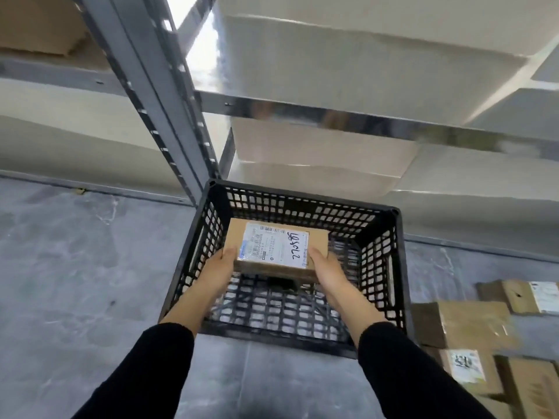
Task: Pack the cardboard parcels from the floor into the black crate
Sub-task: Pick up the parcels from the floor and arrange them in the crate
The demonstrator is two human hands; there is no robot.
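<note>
Cardboard parcel [276, 249], white shipping label on top: held inside the black crate [400, 267], towards its far-left corner, above the mesh bottom. Left hand [219, 266] grips the near-left corner and right hand [328, 267] the near-right corner, thumbs on top. Crate stands on grey floor [75, 267], just beside a metal shelf upright [157, 101]. More cardboard parcels [475, 325] lie on the floor to its right.

Head view, down onto crate [272, 338]

Bright, even light with glare behind the shelf post [142, 86]; floor parcels [472, 322] at right are blurred.
</note>
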